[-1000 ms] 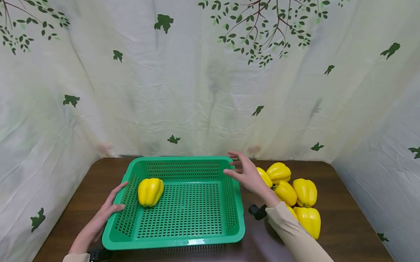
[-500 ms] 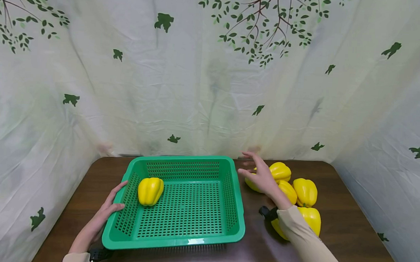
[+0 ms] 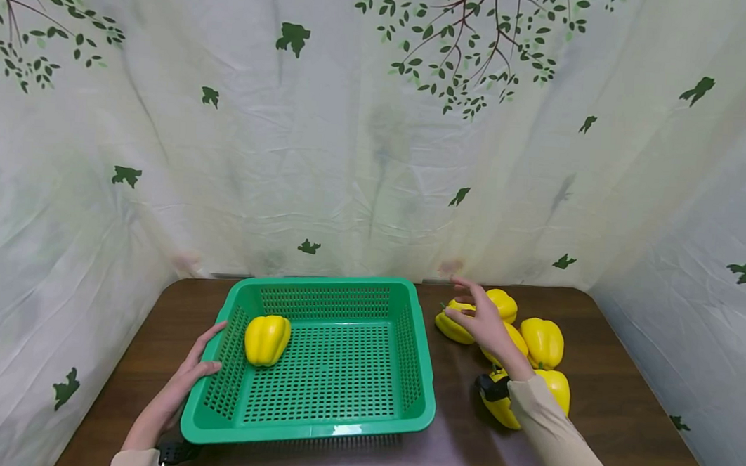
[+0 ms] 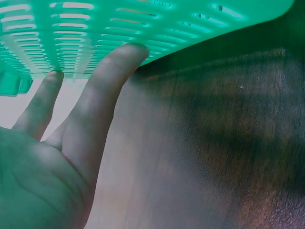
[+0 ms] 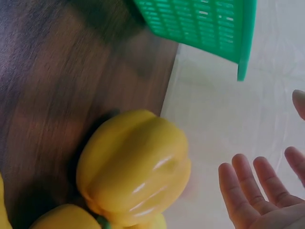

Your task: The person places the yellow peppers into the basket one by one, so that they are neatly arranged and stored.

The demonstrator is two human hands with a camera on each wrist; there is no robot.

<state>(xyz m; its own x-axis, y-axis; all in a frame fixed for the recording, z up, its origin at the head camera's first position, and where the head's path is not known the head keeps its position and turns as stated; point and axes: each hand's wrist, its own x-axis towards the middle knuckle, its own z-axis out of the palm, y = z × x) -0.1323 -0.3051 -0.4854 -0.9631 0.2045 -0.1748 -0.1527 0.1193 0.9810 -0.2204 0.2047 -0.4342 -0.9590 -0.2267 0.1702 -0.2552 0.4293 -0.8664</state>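
A green plastic basket [image 3: 327, 378] with slotted walls stands on the table, and one yellow bell pepper [image 3: 267, 341] lies inside it toward the left. My left hand [image 3: 175, 384] rests against the basket's left side; in the left wrist view its straight thumb and a finger touch the outer wall [image 4: 119, 28]. Over a group of yellow bell peppers right of the basket hovers my right hand [image 3: 487, 327], fingers spread and holding nothing. Nearest to it is the leftmost pepper [image 3: 453, 329], while the sleeve partly covers the front ones. The right wrist view shows a pepper [image 5: 136, 167] apart from the fingers.
Other peppers sit close together, among them one at the right [image 3: 542, 342] and one in front [image 3: 499, 408]. The brown wooden table [image 3: 610, 414] ends at a white leaf-patterned curtain [image 3: 375, 191], which also hangs along both sides.
My right hand has moved right, from beside the basket's right rim to above the peppers, uncovering the leftmost pepper. The left hand and the basket have stayed in place.
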